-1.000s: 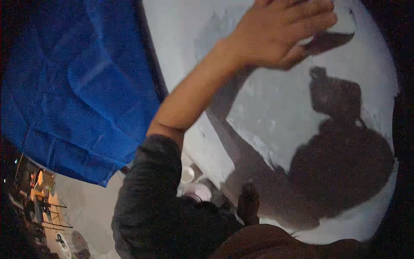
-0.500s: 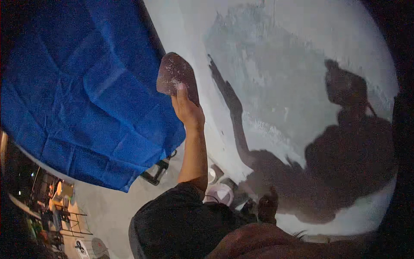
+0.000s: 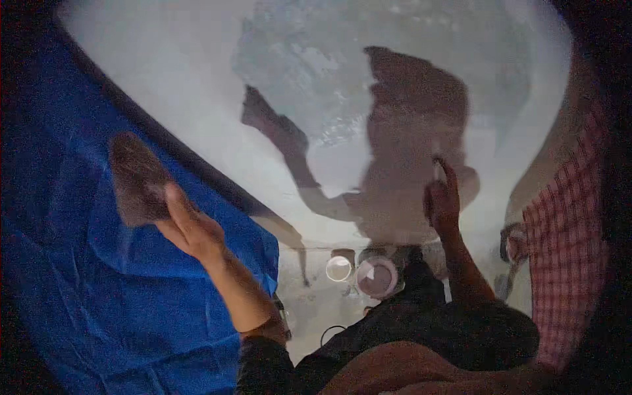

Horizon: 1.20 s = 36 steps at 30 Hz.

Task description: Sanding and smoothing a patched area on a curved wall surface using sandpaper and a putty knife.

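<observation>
1. While the left hand (image 3: 196, 229) grips a brown sheet (image 3: 138, 184) at the frame's middle left, blue cloth (image 3: 151, 296) spreads behind.
2. Right hand (image 3: 443, 201), right of centre, partly curled; cannot tell whether holding anything.

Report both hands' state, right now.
Left hand: closed on a flat brown piece.
Right hand: dim, fingers partly curled; whether it holds anything cannot be told.

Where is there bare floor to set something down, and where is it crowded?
A pale floor patch shows between the blue cloth and the white-rimmed container. It looks crowded around that container and the pinkish bucket, close to the dark clothing.
</observation>
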### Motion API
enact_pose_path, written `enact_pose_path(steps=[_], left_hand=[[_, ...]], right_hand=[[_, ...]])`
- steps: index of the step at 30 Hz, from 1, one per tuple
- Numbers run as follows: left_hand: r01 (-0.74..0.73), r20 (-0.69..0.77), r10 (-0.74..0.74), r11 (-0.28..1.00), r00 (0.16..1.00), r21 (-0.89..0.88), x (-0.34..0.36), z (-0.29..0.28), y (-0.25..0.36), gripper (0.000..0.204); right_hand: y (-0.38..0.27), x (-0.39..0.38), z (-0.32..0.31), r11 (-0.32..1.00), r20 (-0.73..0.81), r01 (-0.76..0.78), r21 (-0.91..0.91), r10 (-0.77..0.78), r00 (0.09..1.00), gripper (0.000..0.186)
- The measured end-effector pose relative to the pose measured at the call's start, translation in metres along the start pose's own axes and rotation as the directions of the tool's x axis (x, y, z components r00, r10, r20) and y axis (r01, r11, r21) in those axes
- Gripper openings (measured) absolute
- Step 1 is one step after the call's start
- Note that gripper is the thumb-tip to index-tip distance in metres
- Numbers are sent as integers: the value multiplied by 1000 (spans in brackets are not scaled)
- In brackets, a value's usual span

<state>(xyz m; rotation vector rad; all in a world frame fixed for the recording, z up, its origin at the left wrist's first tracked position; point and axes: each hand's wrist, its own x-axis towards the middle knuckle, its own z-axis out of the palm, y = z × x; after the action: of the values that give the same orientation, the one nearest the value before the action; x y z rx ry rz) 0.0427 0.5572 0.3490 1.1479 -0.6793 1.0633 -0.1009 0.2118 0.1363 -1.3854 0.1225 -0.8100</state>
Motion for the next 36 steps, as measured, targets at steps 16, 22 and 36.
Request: enact_pose_path(steps=[16,22,36], left_hand=[[-791,796,359,567,487,228,129,216,10,70],[-967,755,616,234,226,99,178,278,-20,52],[-958,645,709,189,284,214,175,298,-73,60]], right_hand=[[-186,165,131,488,200,454,-745,-487,850,47],[-171,186,126,444,224,450,-775,-473,852,50],[-166,201,127,179,351,574,-799,-636,687,45]])
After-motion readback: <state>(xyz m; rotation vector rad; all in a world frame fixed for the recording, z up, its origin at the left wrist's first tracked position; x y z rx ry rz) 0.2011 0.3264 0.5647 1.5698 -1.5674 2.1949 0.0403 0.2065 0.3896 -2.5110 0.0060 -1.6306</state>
